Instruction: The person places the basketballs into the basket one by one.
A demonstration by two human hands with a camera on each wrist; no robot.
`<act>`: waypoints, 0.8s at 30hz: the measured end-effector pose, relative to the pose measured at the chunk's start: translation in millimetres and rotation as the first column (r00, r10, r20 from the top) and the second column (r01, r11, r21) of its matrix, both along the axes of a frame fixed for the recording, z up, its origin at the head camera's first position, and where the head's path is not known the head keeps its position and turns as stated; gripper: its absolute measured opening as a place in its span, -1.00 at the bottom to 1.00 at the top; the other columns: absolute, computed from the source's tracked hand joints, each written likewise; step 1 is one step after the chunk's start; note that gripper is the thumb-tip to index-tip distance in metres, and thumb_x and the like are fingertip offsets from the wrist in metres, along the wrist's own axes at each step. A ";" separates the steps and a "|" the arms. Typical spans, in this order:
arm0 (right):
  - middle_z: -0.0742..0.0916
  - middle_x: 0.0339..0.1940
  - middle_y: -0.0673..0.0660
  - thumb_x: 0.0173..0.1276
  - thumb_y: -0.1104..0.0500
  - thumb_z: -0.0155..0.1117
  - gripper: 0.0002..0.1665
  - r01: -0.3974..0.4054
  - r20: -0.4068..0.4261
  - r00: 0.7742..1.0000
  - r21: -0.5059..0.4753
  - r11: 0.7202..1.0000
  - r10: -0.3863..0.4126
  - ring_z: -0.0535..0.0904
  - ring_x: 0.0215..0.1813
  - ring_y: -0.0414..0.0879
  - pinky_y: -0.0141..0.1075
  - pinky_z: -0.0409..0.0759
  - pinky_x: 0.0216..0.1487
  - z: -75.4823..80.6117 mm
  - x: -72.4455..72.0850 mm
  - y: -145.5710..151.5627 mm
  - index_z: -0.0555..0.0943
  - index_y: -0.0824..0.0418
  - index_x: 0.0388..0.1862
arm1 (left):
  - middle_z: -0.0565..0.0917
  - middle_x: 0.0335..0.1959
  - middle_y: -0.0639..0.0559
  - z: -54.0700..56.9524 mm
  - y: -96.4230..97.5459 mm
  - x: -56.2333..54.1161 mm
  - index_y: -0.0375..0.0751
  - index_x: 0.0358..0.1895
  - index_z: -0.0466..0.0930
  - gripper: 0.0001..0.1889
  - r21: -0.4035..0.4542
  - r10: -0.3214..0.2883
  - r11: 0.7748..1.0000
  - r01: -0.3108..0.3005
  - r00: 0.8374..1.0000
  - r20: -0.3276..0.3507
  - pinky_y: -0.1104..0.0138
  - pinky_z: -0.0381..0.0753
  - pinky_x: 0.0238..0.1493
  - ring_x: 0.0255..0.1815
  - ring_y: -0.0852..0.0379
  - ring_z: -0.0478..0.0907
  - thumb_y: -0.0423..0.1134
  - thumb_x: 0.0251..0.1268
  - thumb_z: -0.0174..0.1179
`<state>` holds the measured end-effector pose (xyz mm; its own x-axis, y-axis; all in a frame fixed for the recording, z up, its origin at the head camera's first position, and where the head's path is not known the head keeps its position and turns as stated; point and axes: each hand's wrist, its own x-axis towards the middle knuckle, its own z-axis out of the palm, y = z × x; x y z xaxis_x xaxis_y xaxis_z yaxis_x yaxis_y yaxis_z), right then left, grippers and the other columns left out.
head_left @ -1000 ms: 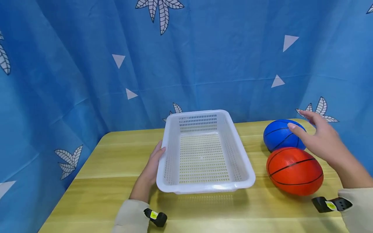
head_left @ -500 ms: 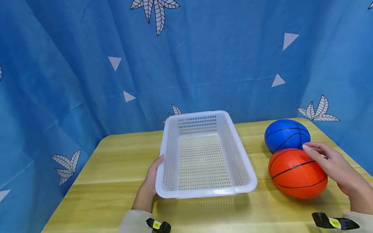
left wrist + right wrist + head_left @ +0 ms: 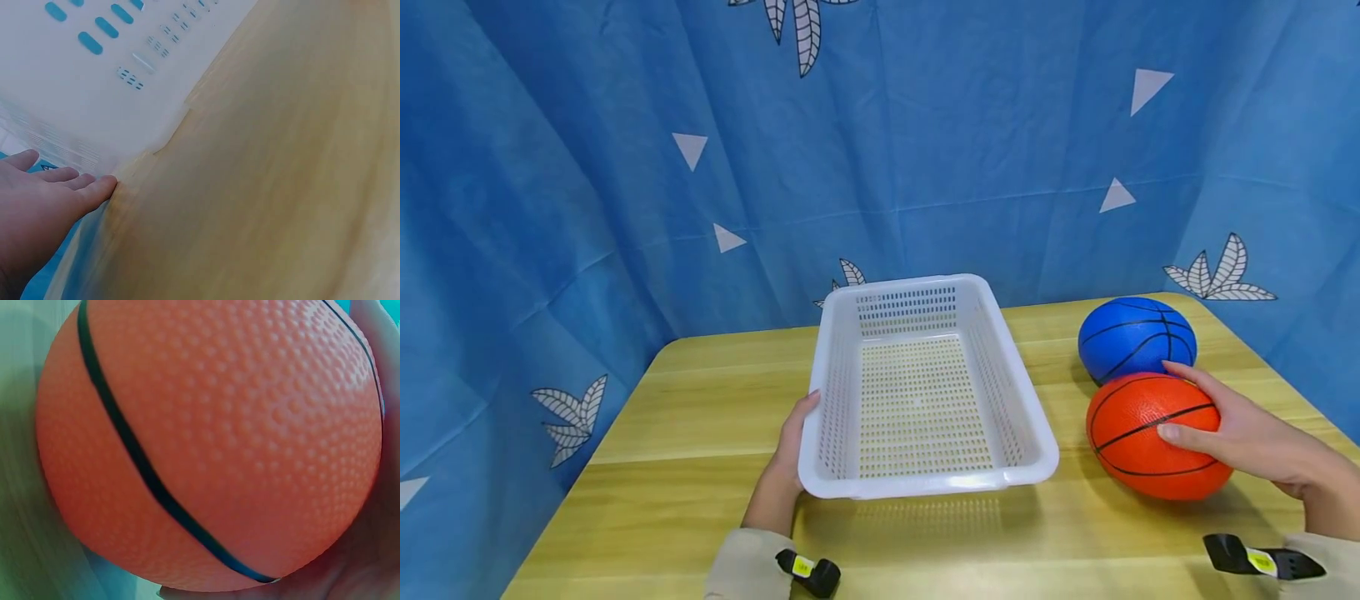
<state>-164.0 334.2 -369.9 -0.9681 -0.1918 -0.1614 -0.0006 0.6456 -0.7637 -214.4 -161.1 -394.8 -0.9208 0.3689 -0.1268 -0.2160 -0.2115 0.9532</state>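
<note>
A white plastic basket [image 3: 925,482] with slotted walls lies in the middle of the head view, with nothing in it. At its left side is my left hand [image 3: 787,443], one fingertip at the rim; the left wrist view shows the fingers [image 3: 94,190] straight against the outer wall. My right hand [image 3: 1247,433] grips an orange-red mini basketball [image 3: 1131,458] from the right, thumb on the near side and fingers over the top. A blue mini basketball [image 3: 1123,337] sits right behind it. In the right wrist view the red ball hides most of that hand.
Everything stands on a light wooden table [image 3: 700,467]. Behind and to the left hangs a blue curtain [image 3: 970,150] with white leaves and triangles, close to the table's back edge. Each sleeve carries a black wrist device.
My right hand came down from above the blue basketball, moved to the red one's right side, then spread its thumb and fingers round it. The left hand stayed at the basket.
</note>
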 end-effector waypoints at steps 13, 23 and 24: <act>0.31 0.20 0.50 0.42 0.01 0.03 -0.18 0.052 -0.031 0.998 -0.101 0.994 -0.056 0.56 -0.10 0.07 -0.09 0.60 -0.29 -1.0 -7.5 -0.8 -0.09 0.16 0.51 | 0.33 0.23 -0.15 -1.2 0.8 -2.2 -0.07 0.49 -0.10 -0.34 0.017 0.008 1.000 -0.009 0.999 0.033 0.15 0.30 0.14 0.14 -0.01 0.34 0.11 0.38 -0.47; 0.55 0.05 -0.16 0.44 0.34 -0.23 -0.38 -0.133 -0.223 0.974 -0.681 0.721 -0.031 0.65 -0.18 -0.11 -0.17 0.66 -0.38 7.3 -3.7 -6.8 0.25 -0.17 0.37 | 0.43 0.11 -0.02 -2.7 3.4 -5.5 -0.12 0.49 -0.12 -0.32 0.030 -0.019 0.999 0.018 0.999 0.043 0.15 0.34 0.12 0.07 0.04 0.40 0.12 0.37 -0.49; 0.55 0.07 -0.12 0.43 0.33 -0.24 -0.40 -0.152 -0.239 0.970 -0.723 0.674 -0.037 0.65 -0.17 -0.10 -0.18 0.66 -0.37 8.8 -4.0 -12.0 0.26 -0.12 0.37 | 0.42 0.12 -0.03 -2.1 3.3 -5.3 -0.11 0.49 -0.12 -0.32 0.029 -0.020 0.999 0.019 0.999 0.042 0.14 0.33 0.12 0.08 0.03 0.39 0.11 0.37 -0.49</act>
<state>-168.1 322.1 -361.1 -0.9404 -0.2126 0.2654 -0.2425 -0.1281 -0.9617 -219.7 -157.9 -397.0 -0.9073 0.3911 -0.1543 -0.2602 -0.2340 0.9368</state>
